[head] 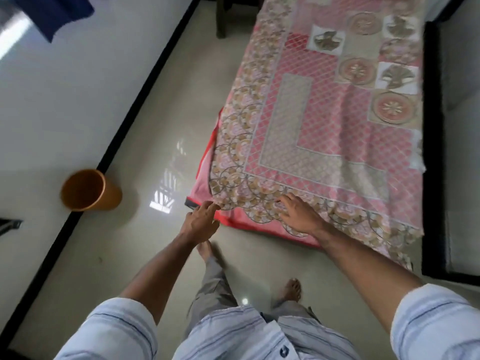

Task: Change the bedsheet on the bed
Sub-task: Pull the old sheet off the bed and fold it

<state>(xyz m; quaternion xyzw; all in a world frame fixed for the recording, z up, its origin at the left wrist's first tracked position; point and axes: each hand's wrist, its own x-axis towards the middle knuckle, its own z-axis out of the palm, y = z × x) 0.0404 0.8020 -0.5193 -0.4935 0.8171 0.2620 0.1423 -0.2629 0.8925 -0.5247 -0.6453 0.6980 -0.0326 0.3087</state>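
A pink bedsheet [324,105] with a beige floral border lies spread over a low red mattress [205,175]. At the mattress's near left corner, the fingertips of my left hand [202,216] touch the sheet's corner edge; whether they pinch it I cannot tell. My right hand [298,214] lies flat with spread fingers on the sheet's near border, just right of that corner.
An orange bucket [89,190] stands on the floor by the white wall at left. A dark bed frame [433,152] runs along the mattress's right side. Dark furniture legs [222,19] stand beyond the far end. My bare feet are on the glossy tile floor [161,157].
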